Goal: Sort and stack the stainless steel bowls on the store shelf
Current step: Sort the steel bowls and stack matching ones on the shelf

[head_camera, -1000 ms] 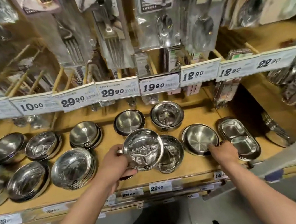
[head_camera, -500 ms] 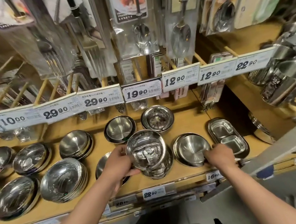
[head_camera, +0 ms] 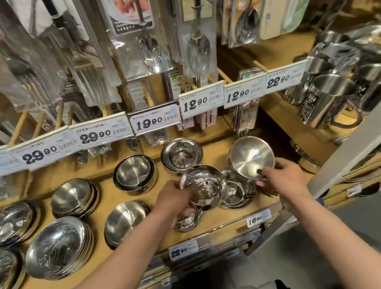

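I'm watching the left hand (head_camera: 174,196) gripping a mirror-finish bowl (head_camera: 202,186) by its rim above the shelf (head_camera: 212,152), the right hand (head_camera: 283,177) pinching a brushed bowl (head_camera: 251,157) tilted upright. Thin rim grips risk slipping, clattering onto stacks below.

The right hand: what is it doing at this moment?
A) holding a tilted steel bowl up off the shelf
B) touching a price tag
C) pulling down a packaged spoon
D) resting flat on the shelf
A: the right hand grips the lower rim of a brushed steel bowl, tilted and raised above the shelf.
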{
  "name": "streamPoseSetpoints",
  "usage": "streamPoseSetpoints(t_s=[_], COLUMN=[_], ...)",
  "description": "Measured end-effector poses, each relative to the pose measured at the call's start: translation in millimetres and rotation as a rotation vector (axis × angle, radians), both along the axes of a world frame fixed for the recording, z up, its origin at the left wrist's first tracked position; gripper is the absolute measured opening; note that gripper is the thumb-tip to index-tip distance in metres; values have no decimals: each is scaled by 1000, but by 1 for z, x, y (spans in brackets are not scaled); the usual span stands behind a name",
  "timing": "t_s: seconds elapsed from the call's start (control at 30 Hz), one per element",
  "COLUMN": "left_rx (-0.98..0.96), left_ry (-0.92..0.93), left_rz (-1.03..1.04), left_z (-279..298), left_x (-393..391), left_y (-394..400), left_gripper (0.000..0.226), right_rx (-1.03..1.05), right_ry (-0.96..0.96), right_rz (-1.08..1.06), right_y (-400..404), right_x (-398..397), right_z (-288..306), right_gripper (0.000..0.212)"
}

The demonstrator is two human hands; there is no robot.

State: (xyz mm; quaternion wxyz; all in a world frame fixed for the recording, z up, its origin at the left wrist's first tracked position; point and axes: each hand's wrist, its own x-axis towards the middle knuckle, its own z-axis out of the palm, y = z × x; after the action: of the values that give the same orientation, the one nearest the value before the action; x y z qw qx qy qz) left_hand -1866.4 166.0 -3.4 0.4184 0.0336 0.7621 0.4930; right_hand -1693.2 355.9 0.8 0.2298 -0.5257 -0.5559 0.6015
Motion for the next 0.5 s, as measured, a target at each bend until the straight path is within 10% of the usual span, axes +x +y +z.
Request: streamPoseSetpoints(t_s=[0.5], left_rx=[-177], left_ry=[228], left_rz=[-211], left_z=[-25], left_x=[24], left_y=[74], left_gripper=[37], right_rx=[-64], right_ry=[43], right_rz=[-69], right_y=[-1], right_x=[18], right_z=[5], right_gripper=[32])
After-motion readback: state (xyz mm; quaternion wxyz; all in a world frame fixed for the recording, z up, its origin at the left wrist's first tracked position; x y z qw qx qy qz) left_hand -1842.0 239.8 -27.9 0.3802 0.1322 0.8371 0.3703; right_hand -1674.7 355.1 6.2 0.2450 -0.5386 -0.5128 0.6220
